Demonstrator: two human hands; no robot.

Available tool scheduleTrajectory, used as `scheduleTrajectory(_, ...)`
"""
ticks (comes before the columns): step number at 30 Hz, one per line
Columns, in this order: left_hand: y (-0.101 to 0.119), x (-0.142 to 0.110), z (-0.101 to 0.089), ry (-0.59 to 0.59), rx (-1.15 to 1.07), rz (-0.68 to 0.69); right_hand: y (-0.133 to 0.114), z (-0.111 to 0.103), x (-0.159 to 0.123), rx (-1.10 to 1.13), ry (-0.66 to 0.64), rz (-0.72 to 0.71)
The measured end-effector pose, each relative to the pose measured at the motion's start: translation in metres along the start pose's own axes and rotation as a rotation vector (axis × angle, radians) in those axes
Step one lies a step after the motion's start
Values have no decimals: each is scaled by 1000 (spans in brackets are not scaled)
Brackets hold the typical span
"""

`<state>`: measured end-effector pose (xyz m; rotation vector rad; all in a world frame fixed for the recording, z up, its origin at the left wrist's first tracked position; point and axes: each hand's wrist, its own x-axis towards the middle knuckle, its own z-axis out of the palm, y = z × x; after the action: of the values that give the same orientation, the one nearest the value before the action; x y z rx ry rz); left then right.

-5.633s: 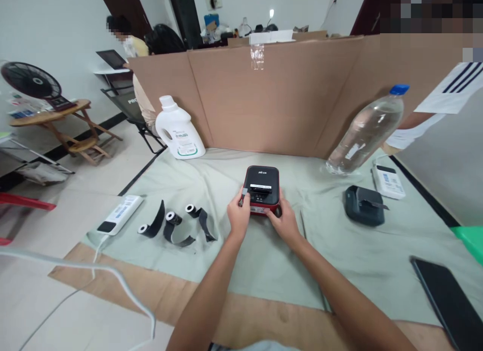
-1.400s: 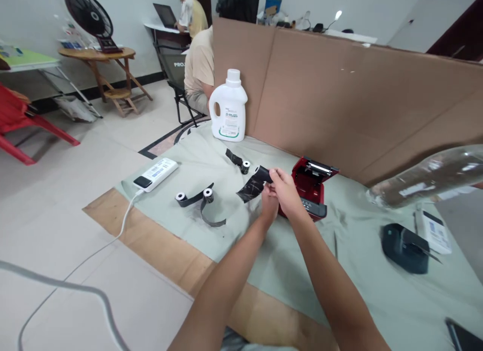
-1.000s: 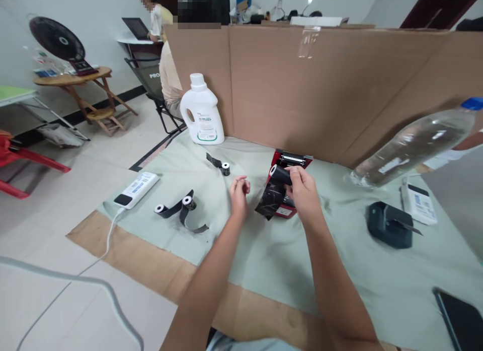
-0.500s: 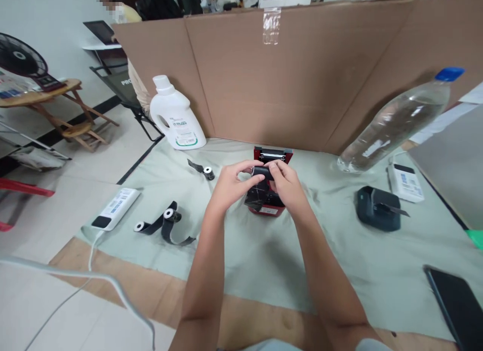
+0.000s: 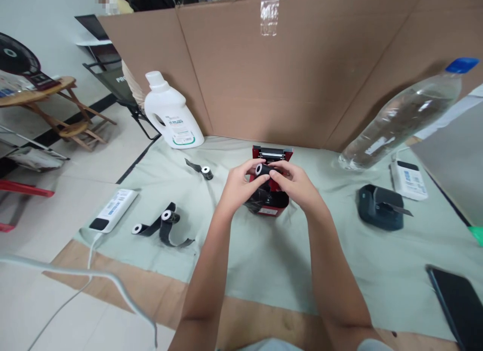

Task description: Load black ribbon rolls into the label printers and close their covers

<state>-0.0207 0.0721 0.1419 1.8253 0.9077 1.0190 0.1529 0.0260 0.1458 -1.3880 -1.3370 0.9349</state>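
A small red label printer (image 5: 272, 153) stands open on the pale green cloth (image 5: 264, 250), its lid raised toward the cardboard wall. Just above it both hands hold a black paper roll (image 5: 263, 169) with a white core; a dark strip hangs from it over the printer. My left hand (image 5: 239, 185) pinches the roll's left end. My right hand (image 5: 296, 185) grips its right side with closed fingers.
Three more black rolls lie on the cloth: one (image 5: 206, 171) behind, two (image 5: 163, 224) at left. A white power strip (image 5: 109, 210), white detergent jug (image 5: 169, 114), tilted water bottle (image 5: 400, 117), black device (image 5: 379, 207), white device (image 5: 408, 179), dark tablet (image 5: 458, 305) and cardboard wall (image 5: 302, 64) surround them. A person sits behind.
The printer was closed under both hands; now its lid is open. I picked a black roll from the left and brought it over the printer, and both hands now hold it.
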Motion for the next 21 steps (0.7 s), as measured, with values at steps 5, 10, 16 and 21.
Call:
scheduleTrajectory(5, -8, 1, 2, -125, -225, -249, 7, -4, 3, -53, 21, -15)
scheduleTrajectory(10, -7, -1, -3, -196, -102, -395, 13, -10, 5, -31, -77, -16)
scheduleTrajectory(16, -4, -3, -1, -187, -126, -397, 13, -16, 4, -94, -60, -13)
scheduleTrajectory(21, -7, -4, -2, -214, -95, -363, 21, -13, 6, -411, -47, -107)
